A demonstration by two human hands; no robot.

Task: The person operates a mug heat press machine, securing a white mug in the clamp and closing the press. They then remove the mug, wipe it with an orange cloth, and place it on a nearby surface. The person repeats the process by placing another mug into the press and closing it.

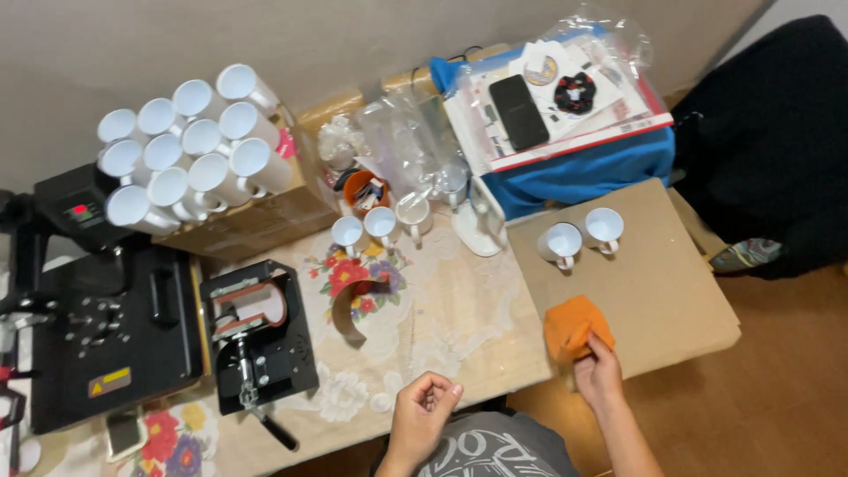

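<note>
two white mugs (pixel 583 234) stand past my orange cloth (pixel 572 327) on the cardboard sheet (pixel 671 283). my right hand (pixel 599 371) pinches its near corner; left hand (pixel 422 411) curled, empty. cloth bunched, no clear axis.

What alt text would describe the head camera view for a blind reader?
The person's right hand grips a folded orange cloth on a brown cardboard sheet near two white ceramic mugs; the left hand, loosely curled, hovers over a floral tablecloth.

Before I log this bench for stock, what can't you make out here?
Head view only:
- Orange cloth: whatever is under it, hidden by cloth and right hand.
- Left hand: curled, contents hidden.
- Big black press: cut off by left edge.
- Stacked white mugs: rear ones hidden.
</note>
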